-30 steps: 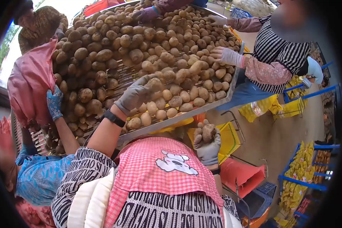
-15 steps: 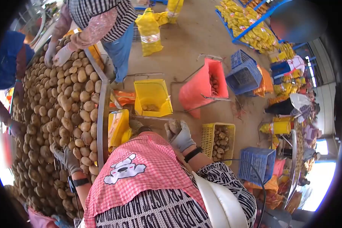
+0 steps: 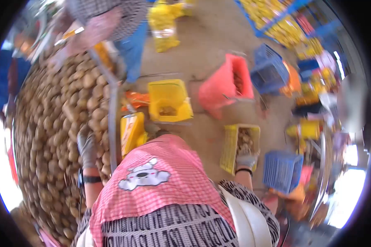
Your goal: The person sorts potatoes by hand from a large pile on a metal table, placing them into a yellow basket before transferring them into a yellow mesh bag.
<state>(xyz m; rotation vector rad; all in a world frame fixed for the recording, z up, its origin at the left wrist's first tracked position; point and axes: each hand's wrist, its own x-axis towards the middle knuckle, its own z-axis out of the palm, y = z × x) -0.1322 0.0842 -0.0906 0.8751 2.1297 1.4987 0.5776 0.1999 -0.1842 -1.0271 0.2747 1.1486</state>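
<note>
My left hand, in a grey glove, is over the near edge of a broad bed of potatoes, its fingertips among them. Blur hides whether those fingers are around a potato. On the other side, my right hand, also gloved, reaches into the near end of a yellow plastic crate. Potatoes lie inside that crate. The right fingers are smeared and partly hidden, so I cannot see whether they hold anything.
A metal rail borders the potato bed. Ahead are a yellow bag held open, a red bag and a blue crate. Another blue crate is at the right. A co-worker's sleeve is beyond the bed.
My right hand has moved right and down, from in front of me with a potato in it to the yellow crate. My left hand has shifted right and up over the potatoes. The view is blurrier.
</note>
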